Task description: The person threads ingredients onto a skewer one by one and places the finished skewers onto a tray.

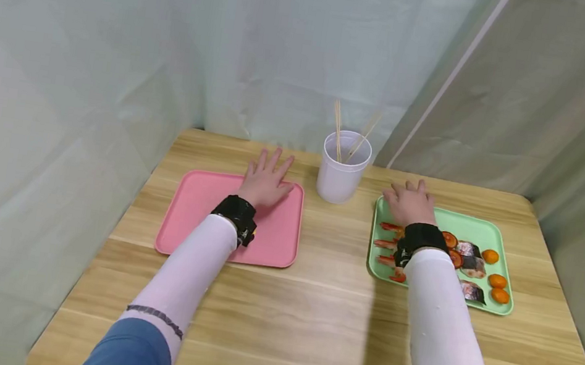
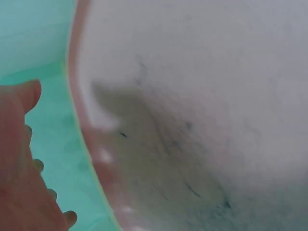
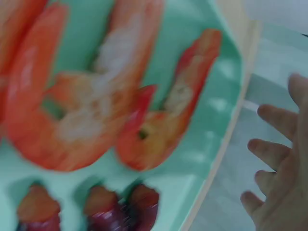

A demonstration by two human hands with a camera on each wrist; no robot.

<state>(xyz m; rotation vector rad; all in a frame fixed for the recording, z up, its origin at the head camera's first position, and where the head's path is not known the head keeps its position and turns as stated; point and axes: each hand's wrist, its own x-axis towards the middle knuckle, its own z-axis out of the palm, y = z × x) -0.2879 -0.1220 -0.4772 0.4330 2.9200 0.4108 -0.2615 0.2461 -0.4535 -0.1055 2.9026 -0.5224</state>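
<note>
My left hand (image 1: 264,186) is over the far edge of a pink tray (image 1: 199,207), fingers spread and straight, holding nothing. In the left wrist view the tray (image 2: 216,72) looks pale, with the hand (image 2: 19,159) at the left edge. My right hand (image 1: 411,207) is at the far left corner of a green tray (image 1: 468,225), fingers extended, gripping nothing. Shrimps (image 3: 86,120) lie on that tray near the wrist. Beside them are round red-orange slices (image 1: 450,239), dark-skinned fish pieces (image 1: 473,267) and small orange fruits (image 1: 497,280). The right forearm hides part of the food.
Between the trays, at the back of the wooden table (image 1: 305,334), stands a white cup (image 1: 337,184) holding several thin wooden skewers (image 1: 337,126). Pale curtains (image 1: 310,54) hang behind the table and along both sides.
</note>
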